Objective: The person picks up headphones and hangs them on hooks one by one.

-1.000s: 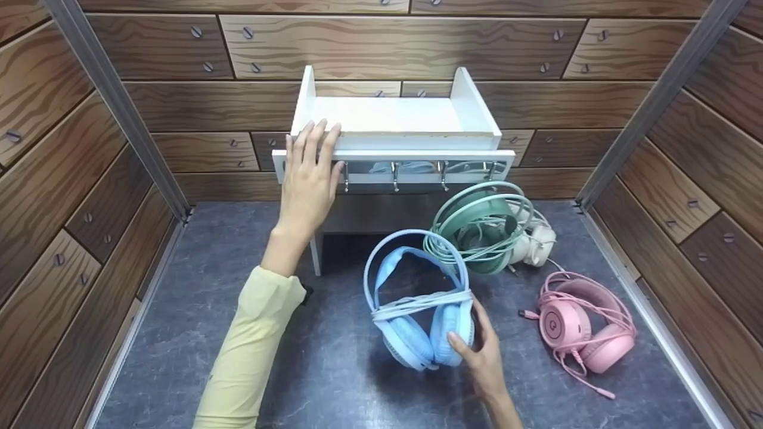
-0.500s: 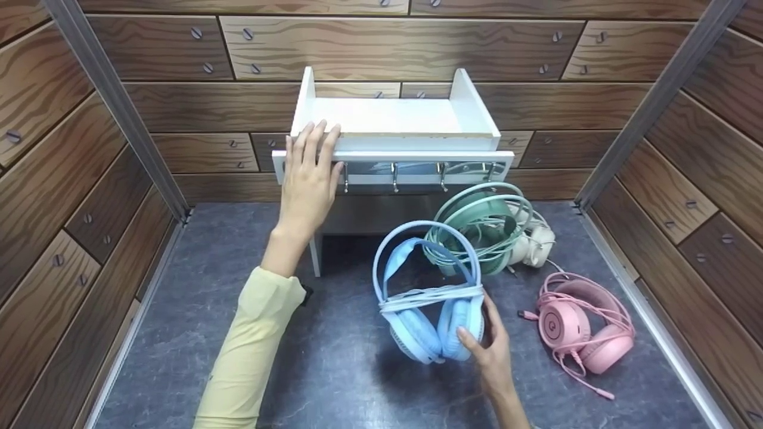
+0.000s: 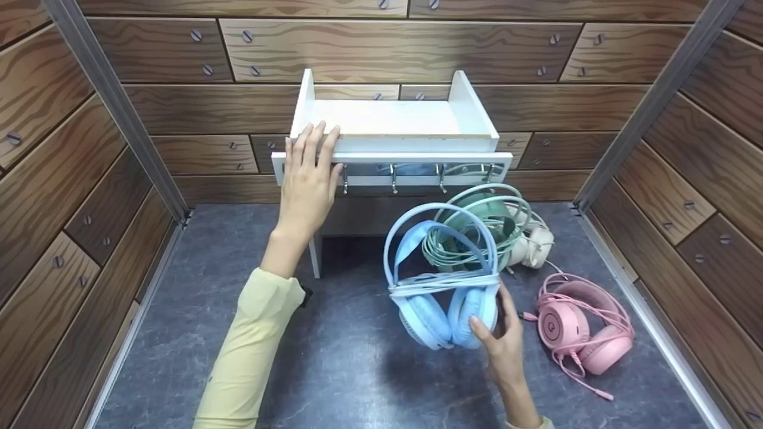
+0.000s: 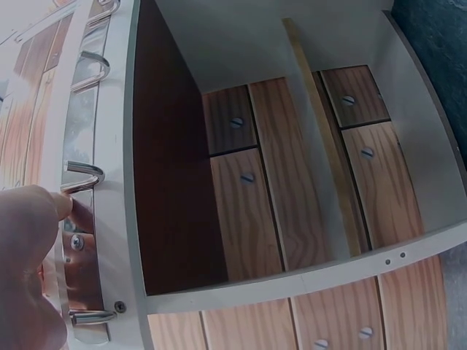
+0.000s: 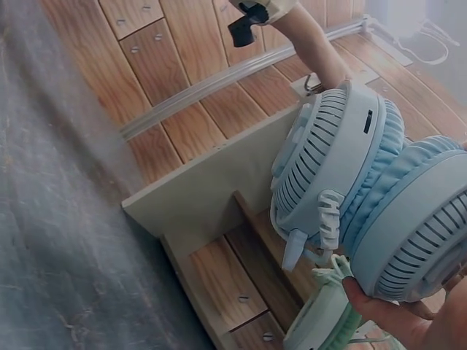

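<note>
My right hand (image 3: pixel 506 351) grips a pair of light blue headphones (image 3: pixel 423 322) by the right ear cup, thumb on the near side. Their headband points up and away, and a bundled cable crosses the middle. They are held above the floor, partly in front of the green headphones. My left hand (image 3: pixel 307 185) lies with extended fingers over the front left of a white shelf (image 3: pixel 417 145), across its hook rail (image 3: pixel 369 157). In the left wrist view, part of that hand (image 4: pixel 29 262) is beside the metal hooks (image 4: pixel 84 175). The right wrist view shows the blue ear cups (image 5: pixel 328 146) close up.
Green headphones (image 3: pixel 489 208) with a coiled cable lie by the shelf's right side, with white headphones (image 3: pixel 539 245) behind them. Pink headphones (image 3: pixel 563 325) lie on the dark floor (image 3: pixel 334 369) at right. Wood-patterned walls (image 3: pixel 405 50) enclose the space.
My right hand has carried the blue headphones to the right and toward the shelf, so they overlap more of the green pair. My left hand has stayed on the shelf.
</note>
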Demonstrator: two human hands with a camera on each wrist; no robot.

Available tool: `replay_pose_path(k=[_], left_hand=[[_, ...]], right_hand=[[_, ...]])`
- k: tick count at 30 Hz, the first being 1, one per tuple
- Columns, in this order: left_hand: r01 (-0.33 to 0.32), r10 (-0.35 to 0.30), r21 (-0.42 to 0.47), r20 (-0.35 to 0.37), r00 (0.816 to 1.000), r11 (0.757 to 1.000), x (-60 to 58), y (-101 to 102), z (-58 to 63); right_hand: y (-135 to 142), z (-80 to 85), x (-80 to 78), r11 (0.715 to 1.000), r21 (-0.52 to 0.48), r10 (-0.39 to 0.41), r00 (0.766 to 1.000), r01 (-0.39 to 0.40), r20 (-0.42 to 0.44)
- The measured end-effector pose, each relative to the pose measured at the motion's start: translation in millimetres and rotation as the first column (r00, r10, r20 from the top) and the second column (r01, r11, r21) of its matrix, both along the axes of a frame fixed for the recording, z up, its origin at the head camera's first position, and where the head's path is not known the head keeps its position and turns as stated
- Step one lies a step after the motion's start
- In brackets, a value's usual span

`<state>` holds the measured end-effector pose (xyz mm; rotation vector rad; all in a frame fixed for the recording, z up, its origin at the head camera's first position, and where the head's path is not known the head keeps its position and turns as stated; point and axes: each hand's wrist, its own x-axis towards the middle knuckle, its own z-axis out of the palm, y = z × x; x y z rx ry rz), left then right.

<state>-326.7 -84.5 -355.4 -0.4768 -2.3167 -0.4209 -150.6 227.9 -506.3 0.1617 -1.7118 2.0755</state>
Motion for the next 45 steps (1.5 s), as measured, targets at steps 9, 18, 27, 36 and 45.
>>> replay_pose_path(k=[9,18,27,36,45], left_hand=[[-0.015,0.015,-0.013,-0.003,1.0,1.0,-1.1,0.2,-2.5],[-0.015,0.014,-0.01,-0.032,0.999,1.0,-3.9,1.1,-10.2],[-0.009,0.009,0.005,-0.058,0.998,1.0,-4.8,1.0,-12.9],[0.002,-0.002,0.012,-0.053,0.999,1.0,-5.3,1.3,-11.7],[0.0,0.0,0.006,-0.045,0.999,1.0,-4.1,1.3,-10.5]], right_hand=[[4.1,17.0,-6.1,0.999,-0.029,-0.04,0.999,0.04,-0.018],[6.1,27.8,-17.2,0.997,-0.043,-0.069,0.995,0.066,-0.067],[5.4,26.5,-27.4,0.997,-0.043,-0.065,0.995,0.061,-0.079],[5.6,15.2,-29.8,0.998,-0.042,-0.058,0.995,0.055,-0.086],[9.3,-0.3,-33.7,0.995,0.034,-0.096,0.994,0.097,-0.046]])
